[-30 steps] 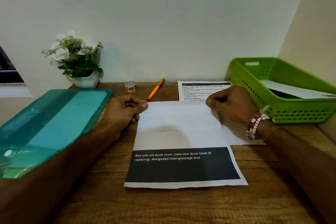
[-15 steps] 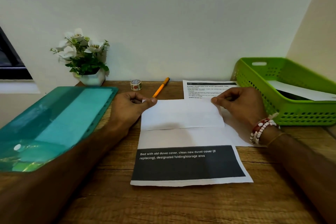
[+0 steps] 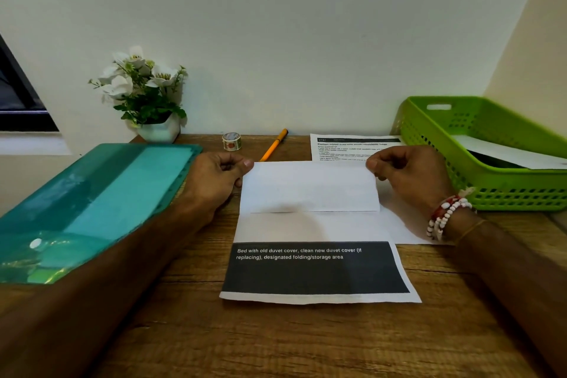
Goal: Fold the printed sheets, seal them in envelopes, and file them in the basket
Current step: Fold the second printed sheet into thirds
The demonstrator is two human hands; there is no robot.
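A printed sheet [image 3: 313, 227] lies in the middle of the wooden desk, its far third folded down over itself, with a black text band at its near end. My left hand [image 3: 214, 178] pinches the fold's left corner. My right hand [image 3: 405, 175] pinches the fold's right corner. A second printed sheet [image 3: 346, 147] lies behind and under it, to the right. The green basket [image 3: 435, 132] stands at the far right with a white envelope [image 3: 506, 153] lying inside.
A teal plastic folder [image 3: 92, 209] covers the desk's left side. Along the back wall are a white pot of flowers [image 3: 147, 101], a small roll of tape [image 3: 231, 141] and an orange pen [image 3: 274, 144]. Bare wood [image 3: 276, 341] lies in front.
Both hands have slid a little toward the far edge of the folded flap and now pinch its corners. The view has shifted slightly to the left. The fold stays in place.
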